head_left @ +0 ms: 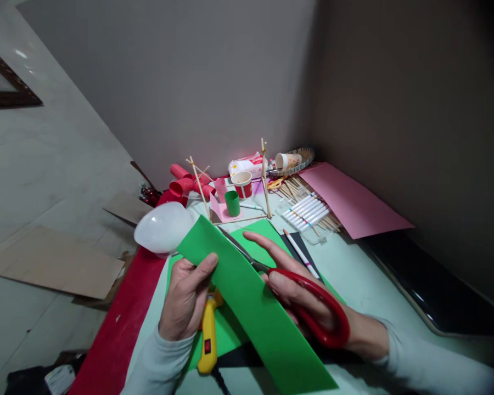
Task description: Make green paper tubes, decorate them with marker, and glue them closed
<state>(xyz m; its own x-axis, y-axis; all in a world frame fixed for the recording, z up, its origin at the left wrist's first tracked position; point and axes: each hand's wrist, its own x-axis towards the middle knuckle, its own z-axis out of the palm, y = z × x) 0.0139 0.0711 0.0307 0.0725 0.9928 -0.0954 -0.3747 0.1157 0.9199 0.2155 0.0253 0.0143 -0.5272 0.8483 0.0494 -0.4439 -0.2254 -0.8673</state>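
Observation:
My left hand [189,293] pinches a long green paper strip [247,302] near its upper left end, thumb on top. In my right hand [298,291] are red-handled scissors [333,323], their blades lying along the strip's upper right edge. Whether the blades are apart cannot be made out. Below the strip lies a yellow glue gun [208,334] with a red switch and a black cord. More green paper [259,247] and a black sheet [241,356] are spread beneath it.
A white bowl-shaped piece [164,227] stands at the left edge. Behind are a stick frame [201,189], a green paper tube [232,203], a paper cup [242,185] and red rolls [181,186]. To the right lie white markers [307,211], a pencil [300,252] and pink paper [354,200].

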